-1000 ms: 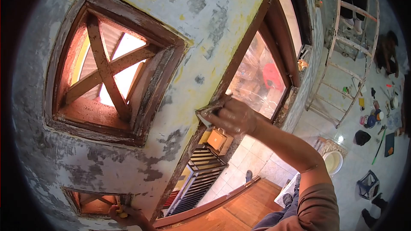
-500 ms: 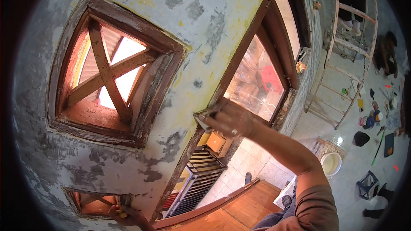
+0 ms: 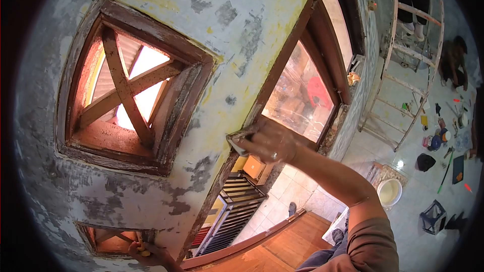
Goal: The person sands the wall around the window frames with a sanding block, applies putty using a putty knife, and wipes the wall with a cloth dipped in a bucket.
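My right hand [image 3: 272,142] is closed round a folded piece of sandpaper [image 3: 236,144], pressed to the wall's edge beside the brown wooden door frame [image 3: 290,60]. The sheet shows a pale face and a darker one. Low in view, my left hand [image 3: 151,258] is closed by the small wooden vent opening [image 3: 113,242], with a small yellow thing [image 3: 144,250] in its fingers, mostly hidden. The wall [image 3: 222,90] is patchy white, grey and yellow. Left of my right hand is a larger vent frame [image 3: 189,115] with crossed slats.
Below me is a brown wooden tabletop [image 3: 282,244]. A black metal rack [image 3: 229,211] stands beyond the doorway. To the right are a ladder [image 3: 398,98] with a person's legs behind it, a white bucket [image 3: 390,193], a crouching person [image 3: 454,65] and scattered tools on the tiled floor.
My right hand and the sandpaper have shifted very slightly left along the edge. The left hand has hardly moved. A dark foot near the floor stool at right has left view.
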